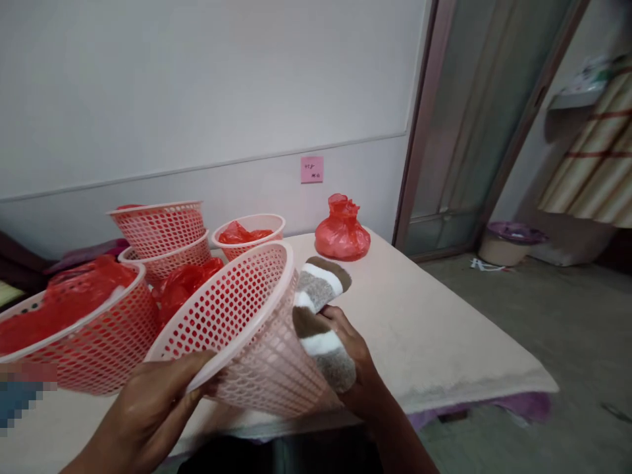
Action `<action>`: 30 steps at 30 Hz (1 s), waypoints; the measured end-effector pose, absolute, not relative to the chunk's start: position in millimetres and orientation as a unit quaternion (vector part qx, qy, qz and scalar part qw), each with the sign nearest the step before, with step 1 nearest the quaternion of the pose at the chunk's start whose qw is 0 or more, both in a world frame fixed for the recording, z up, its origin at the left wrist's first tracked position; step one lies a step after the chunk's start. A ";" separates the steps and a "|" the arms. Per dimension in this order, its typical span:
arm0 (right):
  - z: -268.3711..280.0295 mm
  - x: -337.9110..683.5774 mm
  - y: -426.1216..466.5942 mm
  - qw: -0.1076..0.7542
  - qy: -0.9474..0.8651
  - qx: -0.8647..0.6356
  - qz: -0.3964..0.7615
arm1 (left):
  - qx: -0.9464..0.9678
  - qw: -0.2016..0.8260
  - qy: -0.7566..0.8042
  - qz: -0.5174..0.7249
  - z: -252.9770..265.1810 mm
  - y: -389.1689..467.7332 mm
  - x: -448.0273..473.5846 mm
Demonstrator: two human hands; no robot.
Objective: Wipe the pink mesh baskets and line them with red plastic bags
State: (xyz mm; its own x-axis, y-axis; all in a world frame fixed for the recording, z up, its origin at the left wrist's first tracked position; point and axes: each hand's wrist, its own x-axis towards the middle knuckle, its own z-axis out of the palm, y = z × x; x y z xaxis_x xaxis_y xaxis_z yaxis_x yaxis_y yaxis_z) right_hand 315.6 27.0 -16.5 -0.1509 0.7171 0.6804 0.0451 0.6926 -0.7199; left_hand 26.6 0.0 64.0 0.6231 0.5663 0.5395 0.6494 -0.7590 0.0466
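Observation:
My left hand (143, 408) is closed on the near rim of a pink plastic basket (281, 349), which is tilted with its mouth facing left. Through its holes shows red from behind, and I see nothing lying inside. Behind the basket's right side, my right hand (353, 359) is closed on a pair of fuzzy socks (326, 352) striped in brown, white and grey. The two socks hang apart, one above the other, against the basket wall. Parts of the right fingers are hidden behind the socks.
Left, a large basket (118, 342) holds red plastic bags; two stacked baskets (160, 230) stand behind it. A smaller basket (251, 247) and a tied red bag (342, 230) sit toward the wall. The bed's edge (494, 388) drops off at right; a bin (508, 247) stands on the floor.

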 end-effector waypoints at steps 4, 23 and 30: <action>-41.5 314.3 42.6 0.625 -0.640 -0.339 0.292 | -0.850 0.067 -0.405 -0.331 58.9 -2.3 27.2; -101.6 274.8 69.4 0.615 -0.133 -0.381 0.678 | -0.774 0.130 -0.481 -0.391 50.8 -3.4 30.1; -115.9 318.8 89.4 0.657 -0.082 -0.416 0.623 | -0.884 0.151 -0.325 -0.301 40.2 1.3 34.0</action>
State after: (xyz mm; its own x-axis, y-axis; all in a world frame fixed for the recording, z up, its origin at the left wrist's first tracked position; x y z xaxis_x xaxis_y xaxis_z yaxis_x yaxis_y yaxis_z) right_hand 318.8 89.4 -115.9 0.2096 0.8875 -0.4103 -0.7505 -0.1229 -0.6493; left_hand 34.0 1.3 40.2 0.6067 0.4843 0.6304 0.6658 -0.7428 -0.0702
